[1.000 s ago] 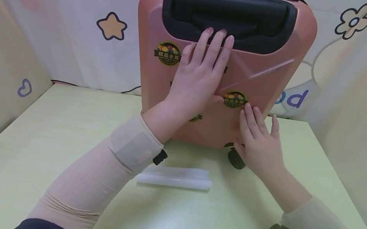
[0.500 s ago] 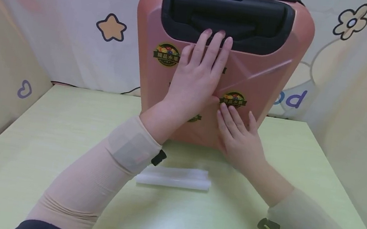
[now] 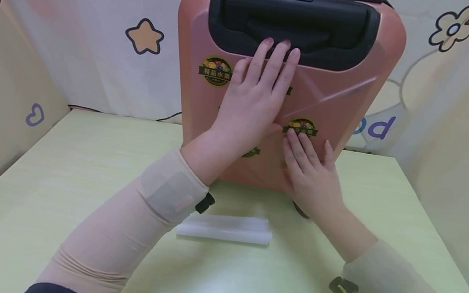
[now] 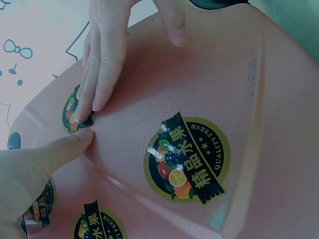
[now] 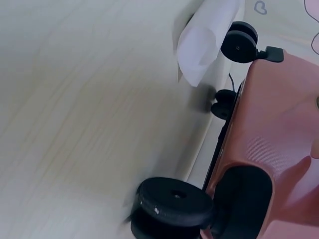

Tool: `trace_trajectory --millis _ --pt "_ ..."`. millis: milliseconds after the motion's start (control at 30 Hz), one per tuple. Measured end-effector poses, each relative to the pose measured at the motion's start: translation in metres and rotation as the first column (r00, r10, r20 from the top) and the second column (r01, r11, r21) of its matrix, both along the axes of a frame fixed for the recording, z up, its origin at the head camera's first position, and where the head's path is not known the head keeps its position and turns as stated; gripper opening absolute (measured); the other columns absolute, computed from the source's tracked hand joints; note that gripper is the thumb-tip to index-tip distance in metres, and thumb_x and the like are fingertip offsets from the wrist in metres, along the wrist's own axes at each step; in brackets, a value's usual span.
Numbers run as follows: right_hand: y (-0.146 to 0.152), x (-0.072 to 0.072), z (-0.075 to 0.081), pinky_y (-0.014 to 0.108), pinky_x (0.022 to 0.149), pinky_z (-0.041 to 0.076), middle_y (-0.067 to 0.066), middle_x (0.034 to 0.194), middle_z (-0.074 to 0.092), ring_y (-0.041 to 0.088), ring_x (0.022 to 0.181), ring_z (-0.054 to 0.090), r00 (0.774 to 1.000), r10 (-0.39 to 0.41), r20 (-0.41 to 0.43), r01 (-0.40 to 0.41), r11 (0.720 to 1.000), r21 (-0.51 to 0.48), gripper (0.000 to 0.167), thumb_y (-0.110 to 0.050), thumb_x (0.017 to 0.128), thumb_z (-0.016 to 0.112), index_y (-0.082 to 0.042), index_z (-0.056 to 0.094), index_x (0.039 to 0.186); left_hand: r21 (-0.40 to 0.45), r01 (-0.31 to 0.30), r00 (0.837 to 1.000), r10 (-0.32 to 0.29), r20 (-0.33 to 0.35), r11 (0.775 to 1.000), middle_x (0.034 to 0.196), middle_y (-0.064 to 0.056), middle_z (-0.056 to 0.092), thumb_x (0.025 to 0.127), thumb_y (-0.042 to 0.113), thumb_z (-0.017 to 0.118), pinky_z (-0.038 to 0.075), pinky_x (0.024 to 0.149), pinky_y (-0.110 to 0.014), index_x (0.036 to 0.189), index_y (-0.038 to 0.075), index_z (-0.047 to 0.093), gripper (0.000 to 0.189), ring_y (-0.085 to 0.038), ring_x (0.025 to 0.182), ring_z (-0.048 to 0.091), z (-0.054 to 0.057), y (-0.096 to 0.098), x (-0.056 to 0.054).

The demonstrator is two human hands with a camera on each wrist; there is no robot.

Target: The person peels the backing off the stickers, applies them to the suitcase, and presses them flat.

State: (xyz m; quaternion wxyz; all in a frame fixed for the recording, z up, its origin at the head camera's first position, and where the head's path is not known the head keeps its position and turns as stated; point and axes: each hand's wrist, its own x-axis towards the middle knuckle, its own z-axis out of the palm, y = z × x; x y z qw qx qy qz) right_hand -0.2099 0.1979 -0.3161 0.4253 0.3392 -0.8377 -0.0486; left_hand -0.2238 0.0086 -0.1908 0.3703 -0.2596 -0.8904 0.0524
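Observation:
A pink suitcase (image 3: 341, 94) with a black handle recess stands upright on the table, bearing several round fruit stickers. My left hand (image 3: 252, 101) lies against its front with the fingers stretched upward, three fingertips reaching the recess's lower edge. The right hand's fingertips (image 3: 303, 138) touch the lower part of a round sticker (image 3: 301, 123); that right hand (image 3: 315, 180) has nearly straight fingers. In the left wrist view, the left thumb (image 4: 67, 149) lies beside this same sticker (image 4: 70, 117). Another sticker (image 4: 187, 159) shows whole there. My left hand partly covers other stickers.
A white rolled sheet (image 3: 224, 232) lies on the pale table (image 3: 100, 172) in front of the suitcase. Black wheels (image 5: 174, 201) stick out from the suitcase's underside in the right wrist view. A patterned curtain (image 3: 84, 30) encloses the back and sides.
My right hand has moved left and inward from the suitcase's lower right, its fingertips now on the sticker's lower part. The left hand has stayed in place.

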Motion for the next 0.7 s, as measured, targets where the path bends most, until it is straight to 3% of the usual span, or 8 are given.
trace_trajectory --millis 100,333,533,700 --pt "0.006 0.001 0.001 0.059 0.106 0.011 0.011 0.151 0.025 0.027 0.138 0.023 1.000 -0.009 0.004 0.010 1.000 -0.026 0.059 -0.020 0.089 0.056 0.002 0.037 0.140 0.000 -0.001 1.000 0.001 0.001 1.000 0.152 -0.016 0.014 0.069 0.060 0.070 0.018 0.106 -0.045 0.149 0.005 0.011 0.113 -0.033 0.139 0.006 0.000 0.000 0.000" --pt "0.019 0.004 0.003 0.058 0.106 0.018 0.009 0.150 0.026 0.024 0.137 0.025 0.997 -0.048 -0.052 0.043 0.995 -0.094 0.052 -0.031 0.099 0.039 0.001 0.039 0.139 -0.004 -0.007 1.000 0.007 -0.009 1.000 0.152 -0.016 0.014 0.069 0.060 0.070 0.019 0.105 -0.045 0.149 0.004 0.011 0.114 -0.034 0.139 0.006 0.000 0.000 0.000" --pt "0.021 0.006 0.001 0.059 0.104 0.019 0.011 0.150 0.027 0.025 0.138 0.024 0.997 -0.054 -0.050 0.047 0.989 -0.138 0.054 -0.028 0.094 0.045 0.002 0.041 0.138 -0.005 -0.003 1.000 0.003 -0.003 1.000 0.152 -0.016 0.014 0.069 0.059 0.071 0.019 0.105 -0.045 0.149 0.004 0.012 0.113 -0.034 0.139 0.007 0.000 0.000 0.000" --pt "0.010 0.003 -0.003 0.061 0.104 0.016 0.015 0.149 0.028 0.028 0.137 0.024 1.000 -0.002 -0.018 0.001 0.998 -0.057 0.056 -0.021 0.090 0.052 0.003 0.038 0.139 -0.007 0.001 1.000 -0.001 0.011 1.000 0.152 -0.016 0.014 0.069 0.058 0.071 0.019 0.105 -0.045 0.149 0.005 0.012 0.113 -0.034 0.138 0.007 0.001 -0.001 0.001"
